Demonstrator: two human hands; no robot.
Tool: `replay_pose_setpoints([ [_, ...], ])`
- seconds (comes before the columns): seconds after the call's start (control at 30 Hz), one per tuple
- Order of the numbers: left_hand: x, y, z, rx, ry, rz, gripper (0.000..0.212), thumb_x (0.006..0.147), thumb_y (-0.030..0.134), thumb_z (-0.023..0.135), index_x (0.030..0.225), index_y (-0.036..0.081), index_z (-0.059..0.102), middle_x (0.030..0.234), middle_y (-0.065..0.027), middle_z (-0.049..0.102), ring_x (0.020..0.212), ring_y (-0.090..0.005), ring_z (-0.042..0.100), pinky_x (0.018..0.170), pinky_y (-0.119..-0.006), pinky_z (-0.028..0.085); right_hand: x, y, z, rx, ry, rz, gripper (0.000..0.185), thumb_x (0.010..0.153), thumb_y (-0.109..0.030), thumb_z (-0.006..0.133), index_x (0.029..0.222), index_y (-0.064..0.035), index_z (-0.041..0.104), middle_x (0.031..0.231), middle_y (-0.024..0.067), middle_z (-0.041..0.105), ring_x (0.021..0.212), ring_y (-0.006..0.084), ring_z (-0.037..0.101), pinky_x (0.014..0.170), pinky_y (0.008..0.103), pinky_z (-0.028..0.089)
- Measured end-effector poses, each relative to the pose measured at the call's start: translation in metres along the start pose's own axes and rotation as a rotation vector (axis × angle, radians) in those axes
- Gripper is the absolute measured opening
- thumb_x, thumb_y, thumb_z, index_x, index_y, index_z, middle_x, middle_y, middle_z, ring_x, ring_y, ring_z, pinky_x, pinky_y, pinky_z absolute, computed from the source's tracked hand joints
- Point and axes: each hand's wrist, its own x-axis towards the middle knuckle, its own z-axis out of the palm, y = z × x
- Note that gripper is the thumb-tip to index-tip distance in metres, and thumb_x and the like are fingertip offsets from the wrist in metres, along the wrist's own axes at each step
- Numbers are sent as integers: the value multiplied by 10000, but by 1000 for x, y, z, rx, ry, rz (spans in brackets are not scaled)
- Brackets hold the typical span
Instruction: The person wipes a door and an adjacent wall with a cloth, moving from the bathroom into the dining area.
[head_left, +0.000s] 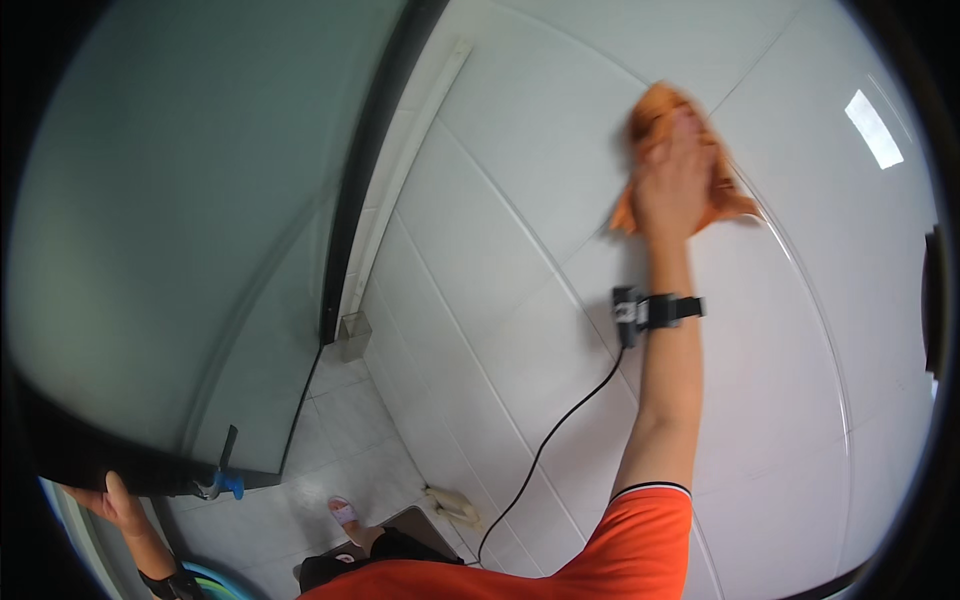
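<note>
My right hand (675, 176) presses an orange cloth (652, 112) flat against the white tiled wall (517, 247). The fingers point up the wall, and the hand is slightly blurred. Loose corners of the cloth stick out below the palm on both sides. At the lower left, my left hand (116, 502) grips the dark edge of a frosted glass door (195, 225), its thumb showing on the near side. Part of the left fingers is hidden behind that edge. A lever handle (229, 450) with something blue around its base is fitted on the door, right of this hand.
A clear holder (355, 335) is low in the corner by the door frame. A beige object (454, 506) sits at the foot of the wall, near a dark mat (412, 525). Blue and green basins (214, 577) are at lower left. A black cable (540, 450) hangs from the right wrist device.
</note>
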Motion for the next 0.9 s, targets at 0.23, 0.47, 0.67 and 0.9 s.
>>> replay_pose_setpoints([
  [0.23,-2,2,11,-49,-7,-3,679,822,18,438,1416,53,109,1461,-140,164,1341,-263,193,1086,-386,155,-145,-84,51,385,-613,-269,453,904,-155,355,1346,-61,318,1394,94,340,1298,207,297,1073,290,232],
  [0.47,-5,2,18,-44,38,-70,692,804,-5,424,1417,55,109,1468,-136,141,1347,-259,175,1092,-385,129,12,-1,5,-118,-24,-283,451,877,-52,328,1326,-84,341,1380,91,354,1296,232,300,1067,325,242],
  [0.67,-7,-8,11,-54,63,-2,688,809,0,428,1417,57,111,1469,-136,140,1346,-262,177,1093,-393,127,12,-11,11,-25,47,-81,446,894,-158,329,1330,-68,367,1398,97,335,1307,228,281,1065,411,236],
  [0.9,2,5,26,-61,-9,-23,685,820,51,455,1415,52,115,1471,-129,136,1350,-263,159,1093,-392,116,-143,-60,29,276,-613,-342,442,916,-149,276,1340,-32,327,1426,97,278,1315,204,264,1082,329,208],
])
